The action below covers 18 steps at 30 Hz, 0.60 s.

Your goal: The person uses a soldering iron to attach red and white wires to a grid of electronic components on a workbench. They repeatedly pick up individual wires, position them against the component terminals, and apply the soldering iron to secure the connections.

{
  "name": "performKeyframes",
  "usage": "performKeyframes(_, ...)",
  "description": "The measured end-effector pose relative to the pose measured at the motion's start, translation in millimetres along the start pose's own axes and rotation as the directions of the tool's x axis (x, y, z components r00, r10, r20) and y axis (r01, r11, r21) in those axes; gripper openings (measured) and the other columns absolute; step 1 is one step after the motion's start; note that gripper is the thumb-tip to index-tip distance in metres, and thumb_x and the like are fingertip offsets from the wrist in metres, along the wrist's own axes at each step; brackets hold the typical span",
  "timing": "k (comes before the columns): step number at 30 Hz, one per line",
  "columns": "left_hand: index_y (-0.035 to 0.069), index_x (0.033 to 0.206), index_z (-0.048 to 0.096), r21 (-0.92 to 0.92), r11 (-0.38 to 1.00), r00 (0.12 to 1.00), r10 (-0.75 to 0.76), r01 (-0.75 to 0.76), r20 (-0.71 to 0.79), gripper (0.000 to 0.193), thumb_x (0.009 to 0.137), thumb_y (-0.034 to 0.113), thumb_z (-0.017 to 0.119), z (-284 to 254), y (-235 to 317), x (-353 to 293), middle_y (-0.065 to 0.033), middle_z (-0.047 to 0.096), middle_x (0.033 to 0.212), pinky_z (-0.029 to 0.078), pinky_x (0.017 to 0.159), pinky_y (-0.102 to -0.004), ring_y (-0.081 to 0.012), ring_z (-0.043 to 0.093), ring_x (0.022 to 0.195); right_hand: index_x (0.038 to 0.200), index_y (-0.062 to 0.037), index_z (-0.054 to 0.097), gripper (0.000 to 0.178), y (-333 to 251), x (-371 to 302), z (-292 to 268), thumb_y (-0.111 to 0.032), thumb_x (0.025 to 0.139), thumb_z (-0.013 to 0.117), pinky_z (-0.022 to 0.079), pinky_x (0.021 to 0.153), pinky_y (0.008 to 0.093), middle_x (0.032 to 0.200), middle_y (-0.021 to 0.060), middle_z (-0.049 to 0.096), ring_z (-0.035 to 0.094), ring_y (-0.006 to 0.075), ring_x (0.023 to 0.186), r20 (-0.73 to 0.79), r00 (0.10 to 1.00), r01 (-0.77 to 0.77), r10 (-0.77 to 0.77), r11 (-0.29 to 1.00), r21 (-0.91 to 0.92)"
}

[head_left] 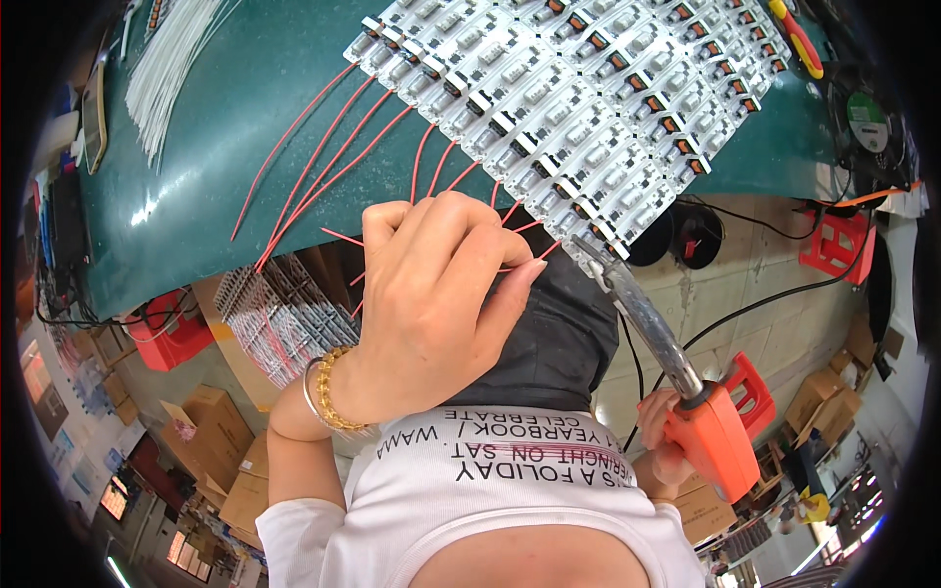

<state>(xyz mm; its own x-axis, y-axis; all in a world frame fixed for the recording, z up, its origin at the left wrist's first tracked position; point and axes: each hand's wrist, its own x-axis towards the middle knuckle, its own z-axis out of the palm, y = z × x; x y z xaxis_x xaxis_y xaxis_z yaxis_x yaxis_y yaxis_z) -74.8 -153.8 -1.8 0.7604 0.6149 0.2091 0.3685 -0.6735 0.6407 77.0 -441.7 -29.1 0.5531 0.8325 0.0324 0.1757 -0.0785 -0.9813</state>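
Note:
A large white panel of small circuit boards [564, 83], dotted with dark and orange parts, lies slanted on the green table. Thin red wires [307, 176] run off its near left edge. Over that edge, my left hand [421, 279] is closed, with thumb and forefinger pinching a red wire [552, 249] close to the board corner. My right hand [659, 431] grips an orange-handled soldering gun [720, 441]. Its metal barrel points up and left, and the tip is at the panel's near corner, by the pinched wire. Whether tip and wire touch is hard to make out.
White wires [176, 73] lie bundled at the table's far left. Yellow-and-red pliers [799, 39] and a solder reel [866, 122] are at the right. Red stools [840, 247], a black cable [765, 306] and a cardboard box of wired parts [279, 318] are below table level.

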Motion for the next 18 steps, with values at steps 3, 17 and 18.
performKeyframes(3, 0.008, 0.079, 0.063, -0.002, 1.0, 1.0, 0.0, 0.0, -0.002, 0.015, 0.071, 0.006, 0.075, 0.4, -0.5, -0.5, -0.0032, 0.057, 0.079, 0.032, 0.075, -0.0335, -0.0197, 0.055, 0.076, 0.065, -0.0019, 0.057, 0.045, -5.7, 5.3, -6.7, -0.041, 0.077, 0.075, 0.047, 0.05, 0.0295, 0.059, 0.0048, 0.054, 0.052, 0.0182, 0.045, 0.063, 0.998, 0.002, 0.003, 0.997, -0.075)
performKeyframes(17, 0.005, 0.084, 0.062, 0.104, 0.992, 0.981, 0.091, -0.074, -0.17, 0.019, 0.072, 0.009, 0.075, -31.5, -12.3, 24.3, -0.0077, 0.053, 0.083, 0.037, 0.068, -0.0366, -0.0258, 0.051, 0.073, 0.133, 0.0027, 0.041, 0.071, -4.5, 48.0, 12.4, -0.05, 0.09, 0.06, 0.037, 0.046, 0.0261, 0.054, -0.004, 0.046, 0.042, 0.0099, 0.042, 0.02, 0.994, 0.098, -0.109, 0.945, 0.312)
performKeyframes(18, 0.005, 0.086, 0.061, 0.255, 0.951, 0.949, 0.233, -0.177, -0.211, 0.018, 0.073, 0.008, 0.073, -39.3, -27.6, 48.5, -0.0087, 0.053, 0.083, 0.037, 0.068, -0.0373, -0.0276, 0.051, 0.074, 0.133, 0.0028, 0.041, 0.069, -4.8, 52.5, 13.4, -0.048, 0.091, 0.059, 0.037, 0.046, 0.0261, 0.053, -0.0033, 0.046, 0.042, 0.0103, 0.042, -0.002, 0.99, 0.136, -0.142, 0.942, 0.306)
